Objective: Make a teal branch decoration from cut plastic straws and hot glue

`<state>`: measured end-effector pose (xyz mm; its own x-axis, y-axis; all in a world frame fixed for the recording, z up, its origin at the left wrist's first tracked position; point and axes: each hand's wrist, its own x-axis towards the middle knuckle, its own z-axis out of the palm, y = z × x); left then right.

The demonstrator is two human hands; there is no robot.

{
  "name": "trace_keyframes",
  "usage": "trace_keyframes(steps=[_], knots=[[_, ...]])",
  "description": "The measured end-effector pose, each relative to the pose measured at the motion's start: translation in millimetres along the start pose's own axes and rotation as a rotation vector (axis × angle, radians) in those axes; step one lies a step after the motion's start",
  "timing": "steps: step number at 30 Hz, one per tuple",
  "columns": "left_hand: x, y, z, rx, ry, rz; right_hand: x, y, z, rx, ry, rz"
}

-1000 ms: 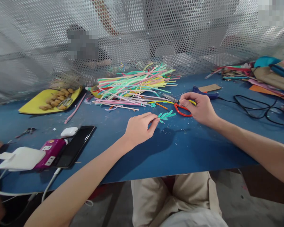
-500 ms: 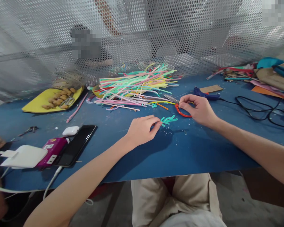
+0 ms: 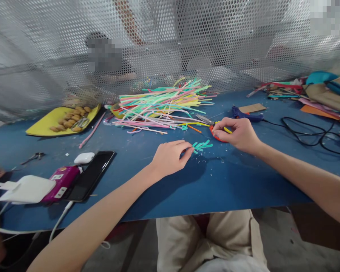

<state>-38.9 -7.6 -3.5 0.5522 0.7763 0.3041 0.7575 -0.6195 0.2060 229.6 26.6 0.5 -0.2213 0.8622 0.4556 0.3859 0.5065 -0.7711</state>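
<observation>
My left hand (image 3: pixel 172 156), closed in a pinch, holds a small teal branched piece of pipe cleaner (image 3: pixel 202 146) whose sprigs point right. My right hand (image 3: pixel 236 132) is closed on the red handle of a pair of scissors (image 3: pixel 205 120). Their metal blades point left and back toward a big pile of pastel pipe cleaners (image 3: pixel 158 104). Part of the red handle is hidden behind my fingers. A bit of yellow shows beside the handle under my right hand. Tiny clippings lie scattered on the blue table (image 3: pixel 204 189) near the teal piece.
At left are a yellow sheet (image 3: pixel 42 122) with several brown pods, a black phone (image 3: pixel 93 175), a white earbud case (image 3: pixel 84 158), a purple power strip (image 3: pixel 61 181) and a white charger (image 3: pixel 31 189). A blue glue gun (image 3: pixel 246 114) lies right. Perforated metal mesh (image 3: pixel 164 49) stands behind.
My right hand has shifted slightly down and drawn its fingers around the red scissor handle, whose loop showed more openly before. My left hand and the teal piece stay almost still.
</observation>
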Motion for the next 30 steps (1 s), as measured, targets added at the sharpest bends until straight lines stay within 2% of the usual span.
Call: trace_keyframes(steps=[10, 24, 30], knots=[[0.1, -0.6, 0.9, 0.005, -0.004, 0.005, 1.5, 5.3, -1.6, -0.019, -0.046, 0.011], [0.2, 0.3, 0.0, 0.011, -0.018, -0.010, 3.2, 8.8, -2.0, 0.085, -0.074, 0.044], [0.1, 0.7, -0.4, 0.008, -0.019, -0.007, 2.2, 5.0, -2.7, 0.063, -0.073, -0.007]])
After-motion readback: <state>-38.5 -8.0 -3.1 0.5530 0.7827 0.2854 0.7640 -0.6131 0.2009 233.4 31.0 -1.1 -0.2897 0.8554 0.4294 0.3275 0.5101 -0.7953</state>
